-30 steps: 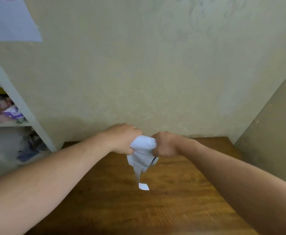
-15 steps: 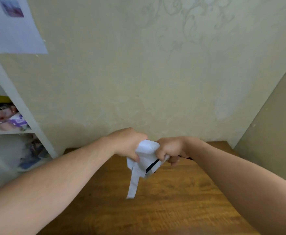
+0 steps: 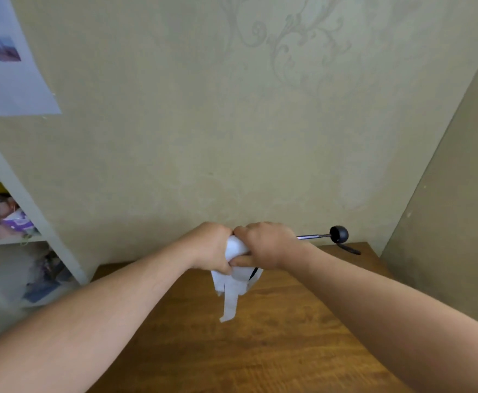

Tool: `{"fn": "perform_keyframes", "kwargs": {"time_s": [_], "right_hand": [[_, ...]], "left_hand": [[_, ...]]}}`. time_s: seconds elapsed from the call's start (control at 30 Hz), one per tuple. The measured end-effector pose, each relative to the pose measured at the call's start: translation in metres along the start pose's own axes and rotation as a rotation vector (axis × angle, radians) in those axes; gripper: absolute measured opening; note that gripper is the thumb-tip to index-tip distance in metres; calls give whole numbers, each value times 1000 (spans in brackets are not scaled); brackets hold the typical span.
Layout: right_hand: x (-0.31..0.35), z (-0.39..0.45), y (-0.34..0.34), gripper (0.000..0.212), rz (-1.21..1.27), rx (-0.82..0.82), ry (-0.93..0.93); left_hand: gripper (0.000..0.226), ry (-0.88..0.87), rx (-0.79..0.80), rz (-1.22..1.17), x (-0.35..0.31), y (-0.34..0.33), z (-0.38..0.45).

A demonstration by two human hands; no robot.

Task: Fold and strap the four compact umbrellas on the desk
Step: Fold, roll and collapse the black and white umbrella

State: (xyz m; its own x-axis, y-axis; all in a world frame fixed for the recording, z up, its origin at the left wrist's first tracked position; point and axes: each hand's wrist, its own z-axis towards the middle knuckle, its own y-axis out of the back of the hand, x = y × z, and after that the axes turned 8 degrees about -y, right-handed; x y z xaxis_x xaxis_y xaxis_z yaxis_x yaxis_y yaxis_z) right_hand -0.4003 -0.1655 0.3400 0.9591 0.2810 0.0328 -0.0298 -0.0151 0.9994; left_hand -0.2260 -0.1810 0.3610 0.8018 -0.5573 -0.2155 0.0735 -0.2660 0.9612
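Note:
I hold a white compact umbrella (image 3: 239, 279) in the air above the wooden desk (image 3: 274, 350). My left hand (image 3: 210, 248) grips its bunched canopy from the left. My right hand (image 3: 266, 245) grips it from the right, fingers curled over the top. A metal shaft sticks out to the right of my right hand and ends in a round black handle (image 3: 339, 234). A white strap (image 3: 230, 304) hangs loose below the canopy. No other umbrella is in view.
A patterned wall rises just behind the desk. A white shelf unit (image 3: 19, 211) with cluttered items stands at the left. A paper sheet (image 3: 8, 61) hangs on the wall at upper left. A beige panel (image 3: 458, 208) bounds the desk at the right.
My hands have stayed close together on the canopy and turned it. The shaft and black handle now show out to the right. The strap hangs longer below.

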Motion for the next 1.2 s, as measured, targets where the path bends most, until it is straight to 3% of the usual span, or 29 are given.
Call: {"fn": "perform_keyframes", "kwargs": {"time_s": [0.17,0.3,0.43,0.63,0.83,0.93,1.07,1.13,1.2], "right_hand": [[-16,-11,-10,43,-35,-208,77],[-19,-22,-6,32,-38,-230,-26],[-11,-29,-3,26,15,-89,-18],[5,-26,3,25,161,104,-120],[-3,-29,17,22,680,627,-247],[-8,-32,18,22,734,741,-280],[-4,-34,9,16,783,696,-222],[-3,-34,10,14,712,579,-155],[2,-32,14,30,533,424,-97]], "left_hand": [[49,65,30,-65,-11,-4,-5],[52,93,111,-181,-6,-2,-13],[50,23,155,-86,-1,4,-26],[29,-36,-3,188,3,-4,-31],[43,-134,-62,146,3,-9,-42],[38,-147,-65,134,-1,-11,-44],[32,-112,-7,136,0,-7,-43],[32,-80,25,111,0,-9,-42],[37,-27,49,68,0,-13,-41]]}}
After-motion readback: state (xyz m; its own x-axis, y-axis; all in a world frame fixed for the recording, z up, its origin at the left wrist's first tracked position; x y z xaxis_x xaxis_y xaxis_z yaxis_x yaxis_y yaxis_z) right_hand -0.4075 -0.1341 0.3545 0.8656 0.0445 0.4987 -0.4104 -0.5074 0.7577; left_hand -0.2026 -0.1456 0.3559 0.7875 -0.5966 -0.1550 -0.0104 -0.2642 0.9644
